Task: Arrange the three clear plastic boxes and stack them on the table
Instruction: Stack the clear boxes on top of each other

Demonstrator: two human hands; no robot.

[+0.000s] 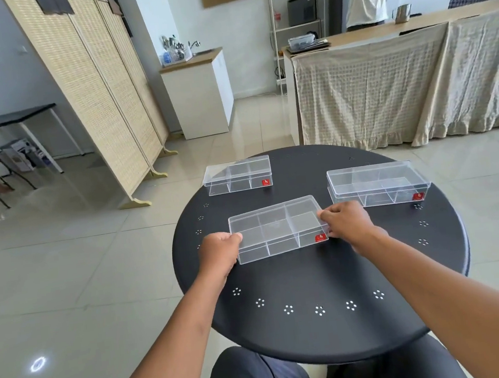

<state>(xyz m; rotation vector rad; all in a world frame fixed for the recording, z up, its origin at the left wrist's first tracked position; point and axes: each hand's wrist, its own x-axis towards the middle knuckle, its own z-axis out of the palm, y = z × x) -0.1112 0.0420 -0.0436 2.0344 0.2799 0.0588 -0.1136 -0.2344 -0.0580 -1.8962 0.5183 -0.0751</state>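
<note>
While both forearms reach forward over the round black surface [329, 329], the left hand [218, 253] and right hand [348, 224] pinch opposite short ends of the near box [277, 229]. The far box [237, 175] and right box [378, 184] lie apart, unstacked.

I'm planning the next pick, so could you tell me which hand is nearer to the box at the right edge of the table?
Right. The right hand grips the near box's right end, just left of the right-edge box. The left hand holds the opposite end, farther away.
</note>
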